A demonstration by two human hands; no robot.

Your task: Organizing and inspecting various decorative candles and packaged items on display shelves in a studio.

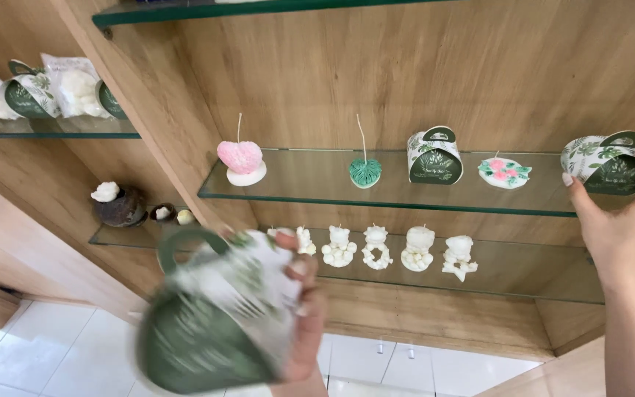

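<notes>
The left hand (304, 316) is curled around a green and white leaf-printed gift box (214, 316), fingers wrapped over its right side, held low in front of the shelves. The box is blurred; it shows a dark green front panel, a pale leafy upper part and a looped green handle on top. What it contains cannot be told.

The right hand (626, 220) is half open, thumb and fingers cupping a second gift box (610, 163) of the same pattern, which sits at the right end of the upper glass shelf (376, 197).

On that shelf, leftward: a round floral candle (505, 173), a third leaf-printed box (435, 156), a green leaf candle (365, 172) and a pink heart candle (241, 160) on a white base.

The lower glass shelf (523, 279) carries a row of small white figure candles (376, 248).

On the far-left shelf (53, 129) lie clear bags of white pieces (75, 90) with green tags.
</notes>
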